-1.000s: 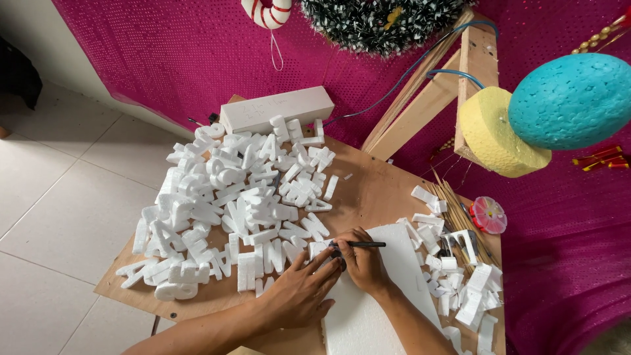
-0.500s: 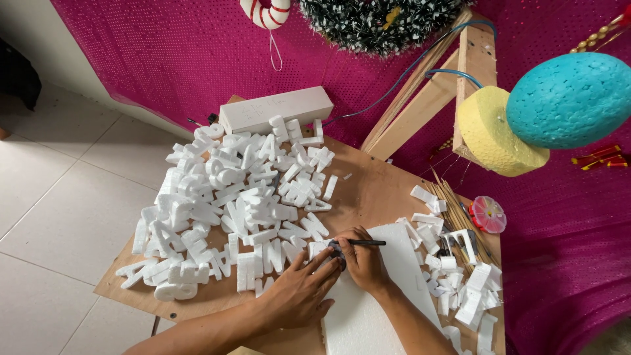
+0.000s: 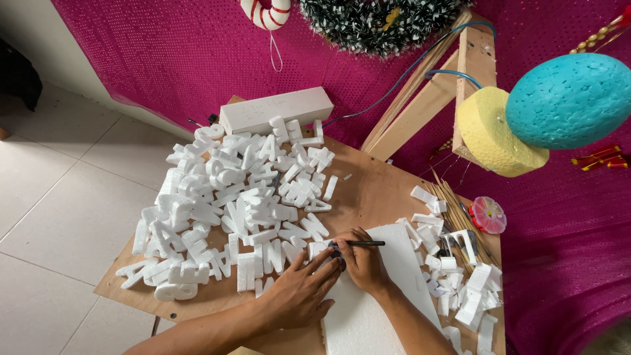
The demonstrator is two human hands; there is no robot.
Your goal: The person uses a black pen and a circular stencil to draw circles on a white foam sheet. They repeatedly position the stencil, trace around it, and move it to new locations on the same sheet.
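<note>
While magenta sequin cloth point(image 3: 164, 59) is covering wall behind, wooden board point(image 3: 374, 190) is carrying everything. Big pile of white foam letters point(image 3: 230, 204) lying on board's left half. White foam sheet point(image 3: 388, 289) lying at board's near edge, w/ foam offcuts point(image 3: 460, 283) scattered just right of it. Left hand point(image 3: 299, 292) resting flat, fingers spread open, on sheet's left edge. Right hand point(image 3: 361, 260) closing around black pen point(image 3: 365, 244), tip at sheet's top-left corner, beside small foam letter point(image 3: 318, 248).
</note>
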